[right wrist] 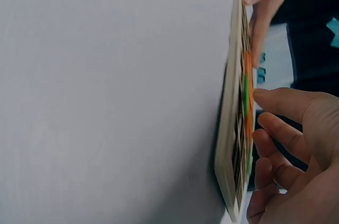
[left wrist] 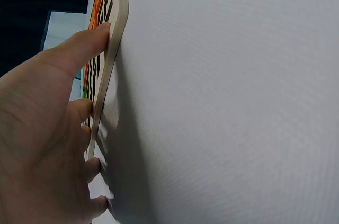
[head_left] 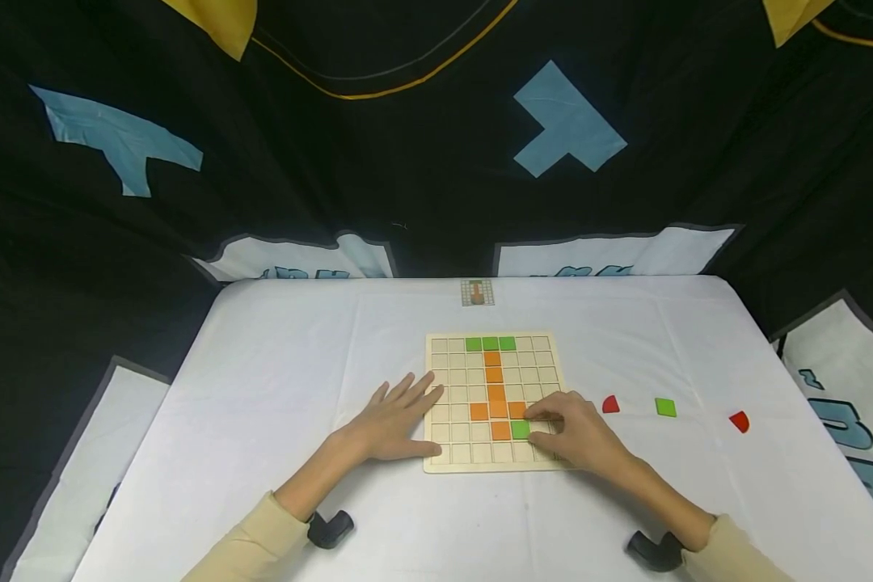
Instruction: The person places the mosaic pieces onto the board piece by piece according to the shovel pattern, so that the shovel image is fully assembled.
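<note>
A wooden grid board (head_left: 461, 455) lies on the white table, with square orange tiles (head_left: 496, 393) set in a column and a row of green tiles (head_left: 491, 343) at its top. One more green tile (head_left: 520, 429) sits in a cell near the bottom. My right hand (head_left: 578, 432) is at the board's right side, loosely bent, with its thumb and index fingertips apart beside that lower green tile. In the right wrist view the thumb (right wrist: 280, 102) reaches the tiled surface. My left hand (head_left: 389, 424) rests with spread fingers at the board's left edge, its thumb (left wrist: 87, 44) on the rim.
On the table to the right lie a red quarter-round piece (head_left: 610, 404), a green square tile (head_left: 665, 407) and another red piece (head_left: 739, 421). A small picture card (head_left: 477, 293) lies behind the board. Black cloth (head_left: 407, 186) hangs beyond the table.
</note>
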`<state>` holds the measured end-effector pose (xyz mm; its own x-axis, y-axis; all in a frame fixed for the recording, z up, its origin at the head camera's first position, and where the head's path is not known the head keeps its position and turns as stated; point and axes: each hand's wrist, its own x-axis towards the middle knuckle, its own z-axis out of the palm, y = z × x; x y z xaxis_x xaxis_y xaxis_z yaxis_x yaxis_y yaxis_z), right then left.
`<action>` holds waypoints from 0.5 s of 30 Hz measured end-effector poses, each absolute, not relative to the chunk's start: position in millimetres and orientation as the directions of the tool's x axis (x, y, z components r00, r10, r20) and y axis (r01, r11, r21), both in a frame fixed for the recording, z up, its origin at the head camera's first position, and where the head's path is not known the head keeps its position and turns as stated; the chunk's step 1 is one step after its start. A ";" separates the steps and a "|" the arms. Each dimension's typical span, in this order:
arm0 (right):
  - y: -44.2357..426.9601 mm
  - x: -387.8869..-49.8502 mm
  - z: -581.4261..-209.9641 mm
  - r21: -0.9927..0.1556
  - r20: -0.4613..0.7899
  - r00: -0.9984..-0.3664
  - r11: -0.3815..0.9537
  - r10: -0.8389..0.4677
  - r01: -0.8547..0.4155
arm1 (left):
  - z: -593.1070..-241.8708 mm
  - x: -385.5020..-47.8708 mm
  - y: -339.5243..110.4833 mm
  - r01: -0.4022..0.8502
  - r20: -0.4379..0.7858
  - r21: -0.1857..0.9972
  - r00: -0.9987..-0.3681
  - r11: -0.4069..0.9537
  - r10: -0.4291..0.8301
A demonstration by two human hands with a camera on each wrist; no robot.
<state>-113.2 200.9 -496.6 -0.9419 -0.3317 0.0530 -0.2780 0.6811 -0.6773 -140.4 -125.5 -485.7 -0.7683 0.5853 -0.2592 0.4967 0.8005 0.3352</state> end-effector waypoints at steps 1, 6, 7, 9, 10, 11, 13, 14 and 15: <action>204.3 -113.2 -495.7 -0.680 0.065 -0.942 0.677 -0.329 -0.283 | -485.9 -140.4 -125.5 0.497 -0.259 0.335 -0.768 0.800 0.585; 229.2 -112.9 -492.1 -0.651 0.156 -0.943 0.687 -0.293 -0.322 | -486.4 -140.5 -124.9 0.499 -0.259 0.332 -0.768 0.800 0.586; 235.4 -112.6 -491.2 -0.643 0.171 -0.944 0.694 -0.282 -0.323 | -486.6 -140.7 -124.8 0.498 -0.258 0.334 -0.769 0.801 0.585; 248.2 -111.6 -489.4 -0.627 0.190 -0.950 0.713 -0.250 -0.313 | -486.2 -140.8 -124.9 0.496 -0.258 0.334 -0.770 0.802 0.584; 254.6 -110.9 -488.4 -0.623 0.193 -0.954 0.723 -0.229 -0.300 | -486.3 -140.9 -125.0 0.495 -0.256 0.337 -0.771 0.801 0.584; 261.0 -110.2 -487.4 -0.622 0.194 -0.959 0.730 -0.209 -0.284 | -486.2 -141.0 -125.1 0.494 -0.258 0.335 -0.771 0.802 0.582; 274.0 -108.1 -485.5 -0.626 0.186 -0.968 0.739 -0.169 -0.249 | -486.2 -141.3 -125.4 0.493 -0.260 0.333 -0.771 0.804 0.581; 280.3 -106.8 -484.9 -0.628 0.180 -0.972 0.743 -0.151 -0.231 | -486.2 -141.4 -125.5 0.495 -0.259 0.330 -0.771 0.803 0.582; 286.4 -105.7 -484.6 -0.629 0.173 -0.976 0.747 -0.134 -0.214 | -486.6 -141.5 -125.6 0.498 -0.256 0.331 -0.770 0.802 0.584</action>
